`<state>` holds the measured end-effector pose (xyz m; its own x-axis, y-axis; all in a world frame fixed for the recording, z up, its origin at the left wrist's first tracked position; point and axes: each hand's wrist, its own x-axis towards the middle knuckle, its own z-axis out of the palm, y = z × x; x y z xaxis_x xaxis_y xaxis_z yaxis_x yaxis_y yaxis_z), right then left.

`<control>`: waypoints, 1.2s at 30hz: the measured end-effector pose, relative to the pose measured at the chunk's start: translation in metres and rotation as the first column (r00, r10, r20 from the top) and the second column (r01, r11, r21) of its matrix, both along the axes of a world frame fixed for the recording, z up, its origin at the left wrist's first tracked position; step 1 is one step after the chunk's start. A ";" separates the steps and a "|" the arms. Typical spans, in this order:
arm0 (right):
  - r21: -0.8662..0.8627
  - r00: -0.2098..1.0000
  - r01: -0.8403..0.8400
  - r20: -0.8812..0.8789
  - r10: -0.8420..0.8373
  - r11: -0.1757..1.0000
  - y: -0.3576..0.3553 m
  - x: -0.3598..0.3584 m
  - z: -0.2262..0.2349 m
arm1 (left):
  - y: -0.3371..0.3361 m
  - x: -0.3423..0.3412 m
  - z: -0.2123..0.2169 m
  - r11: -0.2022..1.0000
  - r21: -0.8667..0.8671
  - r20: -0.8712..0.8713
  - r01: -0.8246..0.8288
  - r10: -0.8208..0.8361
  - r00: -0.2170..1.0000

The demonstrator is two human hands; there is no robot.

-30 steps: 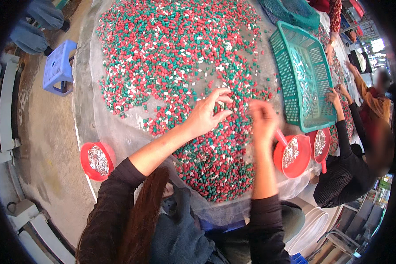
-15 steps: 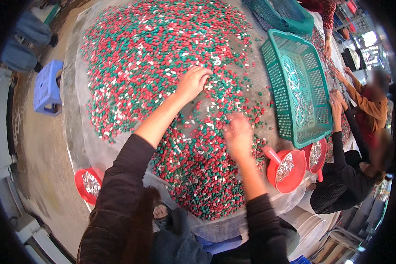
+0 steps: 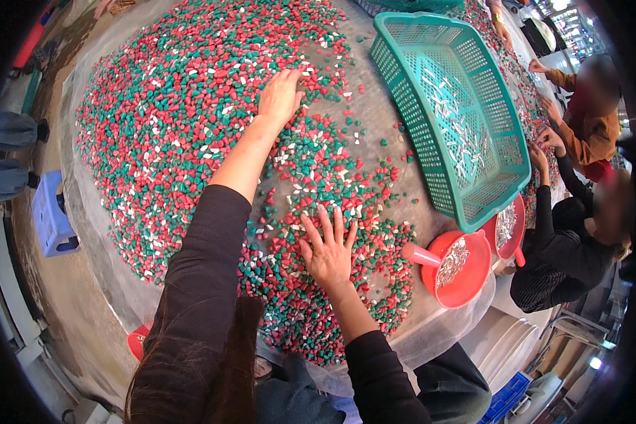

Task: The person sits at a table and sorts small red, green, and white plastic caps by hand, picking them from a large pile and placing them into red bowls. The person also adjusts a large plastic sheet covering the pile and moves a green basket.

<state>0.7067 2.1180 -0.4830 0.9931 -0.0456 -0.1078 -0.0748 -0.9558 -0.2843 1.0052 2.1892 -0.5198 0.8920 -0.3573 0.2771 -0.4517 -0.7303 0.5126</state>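
Small red, green and white cone-like pieces (image 3: 184, 120) lie in a broad spread over the table. My left hand (image 3: 280, 97) rests at the inner edge of the far heap, fingers slightly bent, thumb apart, with nothing visible in it. Closer to me, my right hand (image 3: 330, 258) is laid palm down over the nearer pieces, its fingers spread wide. Between the two hands runs a loose band of pieces on the sheeted tabletop. Whatever lies beneath either palm is hidden.
To the right stands a green slotted basket (image 3: 396, 92) with silvery-white slivers in it. Beside it are a red dipper (image 3: 473, 283) and a second red scoop (image 3: 520, 212), both holding similar slivers. Co-workers (image 3: 565, 240) reach in from the right. A blue stool (image 3: 53, 215) stands left.
The view has shifted, so the basket and dipper sit differently in it. My right hand, blurred and bunched before, is now spread flat on the pieces. My left hand stays on the far heap.
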 end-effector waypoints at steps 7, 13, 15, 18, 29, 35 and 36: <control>0.028 1.000 0.006 -0.015 -0.005 1.000 -0.002 0.000 0.002 | -0.005 0.008 0.009 0.996 0.091 -0.034 -0.014 0.017 0.999; 0.045 1.000 0.021 -0.011 -0.020 0.999 -0.001 0.000 0.004 | -0.011 0.014 0.010 0.962 0.263 -0.074 -0.069 0.091 0.993; 0.043 1.000 0.024 -0.003 -0.023 0.999 -0.001 -0.001 0.004 | -0.010 0.014 0.010 0.945 0.322 -0.068 -0.064 0.090 0.994; 0.025 1.000 0.024 0.001 -0.024 0.999 0.000 -0.001 0.003 | -0.004 0.013 0.014 0.910 0.411 -0.007 -0.045 0.053 0.999; -0.074 1.000 -0.020 0.008 0.021 0.997 0.001 -0.004 -0.012 | 0.112 -0.089 0.088 0.796 -0.575 -0.352 -0.186 -0.035 0.935; -0.207 0.985 -0.102 0.118 0.128 0.973 -0.003 -0.007 -0.025 | 0.319 -0.290 0.160 0.793 -0.203 -0.181 -0.574 0.546 0.818; -0.210 0.988 -0.100 0.092 0.122 0.972 -0.003 -0.007 -0.026 | 0.343 -0.327 0.170 0.718 -0.079 -0.182 -0.691 0.672 0.718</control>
